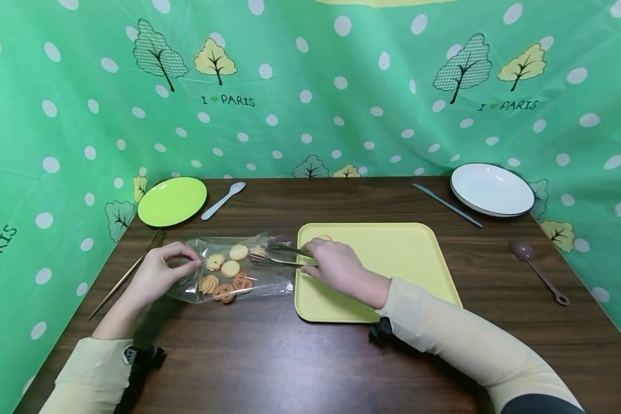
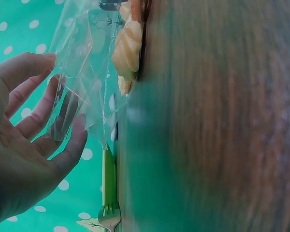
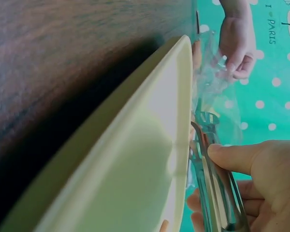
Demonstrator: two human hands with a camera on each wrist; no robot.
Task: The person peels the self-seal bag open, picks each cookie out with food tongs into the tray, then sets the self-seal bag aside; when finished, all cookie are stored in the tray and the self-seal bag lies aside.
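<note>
My left hand pinches the closed end of a clear plastic bag between thumb and fingers. Several cookies lie inside it, some round, some swirled and some pretzel-shaped. In my right hand I grip metal tongs, their two arms spread apart. The tong tips reach left into the bag's mouth, close to a cookie at that end. Under my right hand is a yellow tray, and part of another cookie shows on it just beyond my knuckles.
A green plate and a pale blue spoon are at the back left. A fork lies left of my left hand. At the right are a white dish, a blue-grey stick-like utensil and a brown spoon.
</note>
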